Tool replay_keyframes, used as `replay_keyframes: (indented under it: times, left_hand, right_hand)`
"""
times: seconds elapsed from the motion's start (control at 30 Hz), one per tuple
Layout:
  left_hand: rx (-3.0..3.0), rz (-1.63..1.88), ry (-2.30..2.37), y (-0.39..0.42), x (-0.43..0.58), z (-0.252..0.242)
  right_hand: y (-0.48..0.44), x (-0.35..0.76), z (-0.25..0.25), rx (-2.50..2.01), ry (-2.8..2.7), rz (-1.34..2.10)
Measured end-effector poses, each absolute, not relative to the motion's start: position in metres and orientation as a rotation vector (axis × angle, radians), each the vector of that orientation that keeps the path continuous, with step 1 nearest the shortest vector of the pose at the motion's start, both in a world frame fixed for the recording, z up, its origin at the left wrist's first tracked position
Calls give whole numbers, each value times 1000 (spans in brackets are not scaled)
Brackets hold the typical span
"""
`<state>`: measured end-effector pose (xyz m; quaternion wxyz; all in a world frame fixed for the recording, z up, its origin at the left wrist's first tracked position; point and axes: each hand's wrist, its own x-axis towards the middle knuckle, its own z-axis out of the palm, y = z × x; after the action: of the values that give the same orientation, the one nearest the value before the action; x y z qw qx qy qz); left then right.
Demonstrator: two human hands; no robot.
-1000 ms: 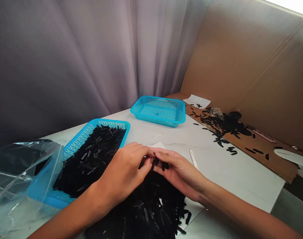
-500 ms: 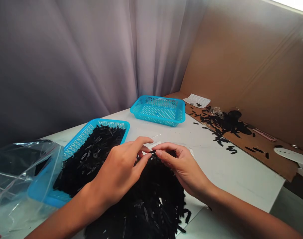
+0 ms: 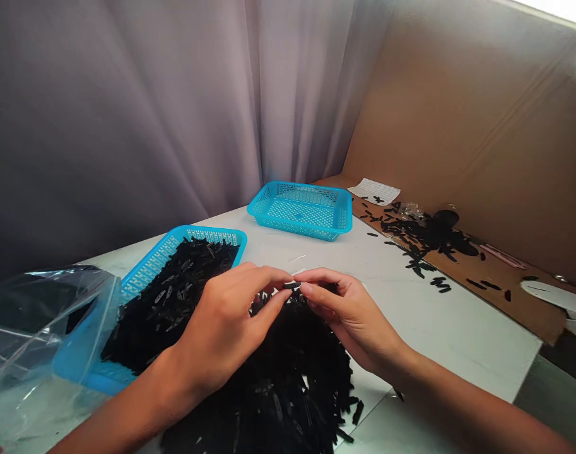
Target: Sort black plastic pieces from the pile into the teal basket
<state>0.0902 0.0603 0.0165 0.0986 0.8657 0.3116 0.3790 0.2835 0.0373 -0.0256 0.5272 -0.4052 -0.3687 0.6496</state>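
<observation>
Between my fingertips is a small, narrow black strip-shaped piece; its exact kind is too small to tell. My left hand pinches its left end between thumb and index finger. At its right end, the thumb and index finger of my right hand close on it. Both hands hover over a large heap of similar black pieces on the white table. A blue basket, full of such pieces, stands left of my left hand, partly hidden by it.
A second blue basket stands at the back. A clear plastic bag lies at the left. Scattered black pieces, a paper sheet and a pink-handled tool lie on cardboard at the right. A grey curtain hangs behind.
My left index finger has come down onto the black piece, where it was raised before. The piece now shows more plainly between both hands. Baskets and heap have stayed put.
</observation>
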Motion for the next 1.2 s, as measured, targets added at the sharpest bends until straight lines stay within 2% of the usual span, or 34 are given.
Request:
replay_keyframes:
  times: [0.57,1.2]
  left_hand:
    - [2596,1155,932,62,88,16]
    - [2619,1205,888,62,88,16]
  right_hand:
    - [33,285,-22,-998,-967,1444]
    - [33,285,-18,-1011,-950,1483]
